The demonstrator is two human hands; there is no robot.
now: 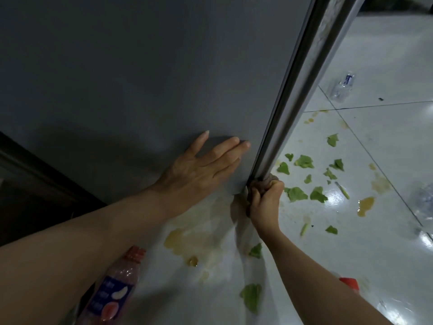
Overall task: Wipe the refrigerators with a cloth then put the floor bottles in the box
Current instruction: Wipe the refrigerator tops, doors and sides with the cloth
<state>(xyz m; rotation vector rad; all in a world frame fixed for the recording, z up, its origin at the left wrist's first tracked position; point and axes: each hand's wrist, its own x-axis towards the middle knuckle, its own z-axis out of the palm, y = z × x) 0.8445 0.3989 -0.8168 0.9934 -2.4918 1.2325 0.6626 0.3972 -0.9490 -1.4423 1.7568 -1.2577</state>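
The grey side of a refrigerator [117, 78] fills the upper left. My left hand [201, 167] rests flat on it near its lower corner, fingers straight. My right hand [264, 200] grips a brownish cloth [271, 178] and presses it against the bottom of the refrigerator's metallic door edge [304, 90]. A pink bottle with an orange cap [114, 285] lies on the floor below my left forearm. A clear crumpled bottle [342, 86] lies on the tiles at the upper right. Another clear bottle [424, 205] shows at the right edge.
The white tiled floor [386, 66] carries scattered green leaf pieces [302, 161], yellow-brown spills [365, 205] and a large stain [199, 231] near the refrigerator's base. A red cap [350, 283] peeks out beside my right forearm. A dark cabinet [35, 188] stands at the left.
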